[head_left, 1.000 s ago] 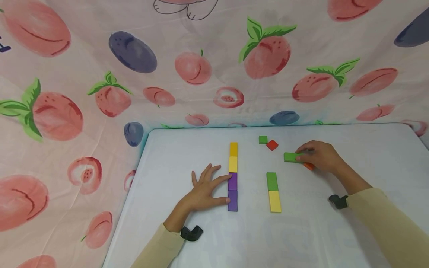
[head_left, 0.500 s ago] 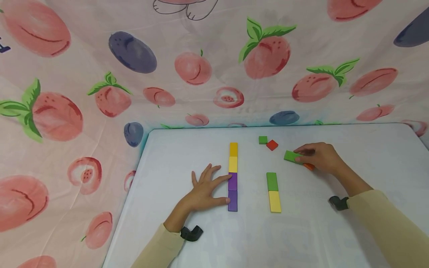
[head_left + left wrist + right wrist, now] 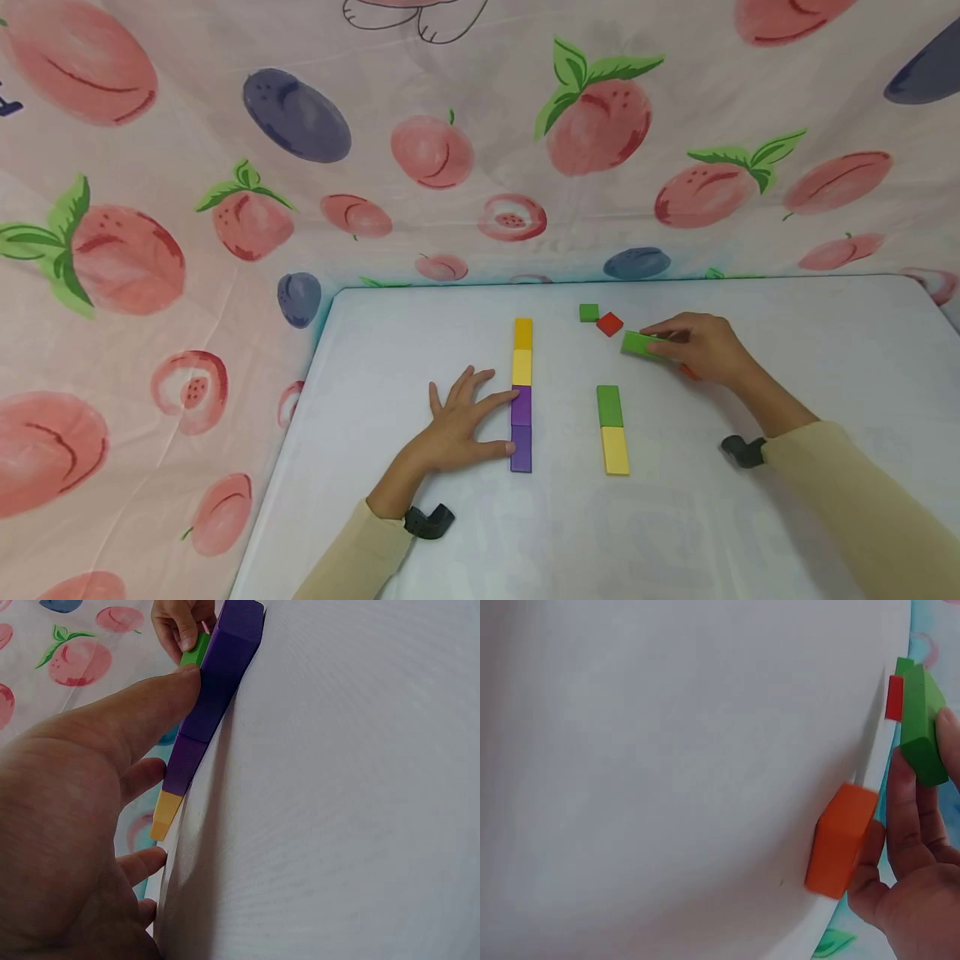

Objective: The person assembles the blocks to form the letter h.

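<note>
My left hand [image 3: 483, 423] lies flat on the white table [image 3: 420, 350], its straight index finger and thumb touching the purple blocks [image 3: 521, 406] of a column that continues with a yellow block [image 3: 521, 367] and an orange-yellow block [image 3: 522, 333]. The left wrist view shows that hand [image 3: 90, 817] against the purple blocks [image 3: 225, 667]. My right hand [image 3: 670, 343] pinches a long green block [image 3: 637, 343], tilted, just right of a red cube [image 3: 609, 324]. In the right wrist view the fingers [image 3: 904, 817] hold the green block [image 3: 922, 727]. An orange block [image 3: 840, 840] lies beside them.
A small green cube [image 3: 588, 312] sits left of the red cube. A short column of a green block [image 3: 609, 406] and a yellow block [image 3: 615, 450] lies between my hands. Fruit-print cloth [image 3: 225, 208] hangs behind and left of the table.
My right hand has carried the green block leftward, toward the red cube, and now covers more of the orange block. The left hand has not moved.
</note>
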Available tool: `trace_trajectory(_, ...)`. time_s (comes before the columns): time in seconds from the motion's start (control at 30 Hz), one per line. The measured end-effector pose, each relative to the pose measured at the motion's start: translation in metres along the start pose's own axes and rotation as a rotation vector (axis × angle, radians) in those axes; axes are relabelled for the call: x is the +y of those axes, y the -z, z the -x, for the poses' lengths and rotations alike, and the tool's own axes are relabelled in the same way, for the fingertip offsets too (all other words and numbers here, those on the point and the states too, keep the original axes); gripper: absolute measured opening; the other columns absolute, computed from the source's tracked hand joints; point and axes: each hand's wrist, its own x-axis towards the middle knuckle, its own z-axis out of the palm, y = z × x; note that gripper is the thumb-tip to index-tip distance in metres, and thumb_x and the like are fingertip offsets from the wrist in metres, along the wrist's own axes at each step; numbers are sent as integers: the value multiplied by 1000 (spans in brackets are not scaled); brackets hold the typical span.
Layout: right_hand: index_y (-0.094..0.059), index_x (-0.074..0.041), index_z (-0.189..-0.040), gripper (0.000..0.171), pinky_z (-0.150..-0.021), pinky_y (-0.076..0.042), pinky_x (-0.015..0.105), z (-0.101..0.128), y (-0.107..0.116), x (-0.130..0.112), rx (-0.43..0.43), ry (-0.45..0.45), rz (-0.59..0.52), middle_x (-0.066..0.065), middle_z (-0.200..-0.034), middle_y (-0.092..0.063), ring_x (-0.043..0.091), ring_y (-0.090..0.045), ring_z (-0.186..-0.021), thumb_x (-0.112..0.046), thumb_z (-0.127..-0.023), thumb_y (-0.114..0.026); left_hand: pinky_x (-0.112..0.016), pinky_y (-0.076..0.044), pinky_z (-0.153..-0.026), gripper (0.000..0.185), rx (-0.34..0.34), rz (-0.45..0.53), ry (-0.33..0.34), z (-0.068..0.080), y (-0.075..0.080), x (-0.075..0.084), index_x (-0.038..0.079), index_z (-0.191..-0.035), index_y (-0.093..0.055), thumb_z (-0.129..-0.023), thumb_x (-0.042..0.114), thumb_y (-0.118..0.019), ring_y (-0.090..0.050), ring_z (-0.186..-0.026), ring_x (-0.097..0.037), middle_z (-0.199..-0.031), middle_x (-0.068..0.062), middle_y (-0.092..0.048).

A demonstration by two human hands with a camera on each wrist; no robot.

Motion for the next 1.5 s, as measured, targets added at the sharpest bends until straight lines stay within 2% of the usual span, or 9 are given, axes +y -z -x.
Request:
trace_trajectory(0.33, -77, -16, -120, 30, -80, -52, 31, -9, -12, -16, 1, 70, -53, 10, -109, -75, 26, -62, -99, -27, -93, -77, -76, 21, -110, 76, 3, 4, -2, 0, 1, 1, 43, -154, -40, -87, 63, -70, 6, -160, -30, -171, 0, -13)
trace_trajectory(0.73, -78, -17, -119, 30, -74, -52, 27, -20, -25, -45, -57, 63, -147, 7, -108, -77, 23, -61, -95, -29, -92, -78, -76, 21, -110, 74, 11, 9, -13, 0, 0, 0, 43, -154, -41, -88, 63, -70, 5, -160, -29, -171, -2, -14)
trace_trajectory(1.03, -79, -14, -115, 27, -77, -49, 29, -27, -34, -57, -74, 71, -184, 8, -111, -75, 22, -59, -98, -26, -91, -79, -76, 21, -110, 75, 5, 5, -3, 1, 0, 1, 43, -154, -41, -88, 62, -71, 5, -160, -29, -171, -1, -14)
trace_trajectory(1.17, -79, -14, -114, 27, -78, -48, 30, -31, -38, -61, -83, 69, -175, 7, -105, -75, 22, -58, -95, -27, -91, -79, -76, 21, -111, 75, 4, 5, 1, 1, 1, 1, 43, -154, -41, -87, 62, -71, 6, -160, -29, -171, -1, -14)
trace_trajectory(1.5, -80, -17, -115, 26, -85, -50, 32, -38, -49, -69, -117, 12, -166, 5, -110, -76, 23, -61, -101, -28, -92, -78, -76, 21, -110, 76, 3, -2, 2, 0, 0, 0, 44, -154, -41, -87, 64, -70, 6, -160, -29, -171, -1, -13)
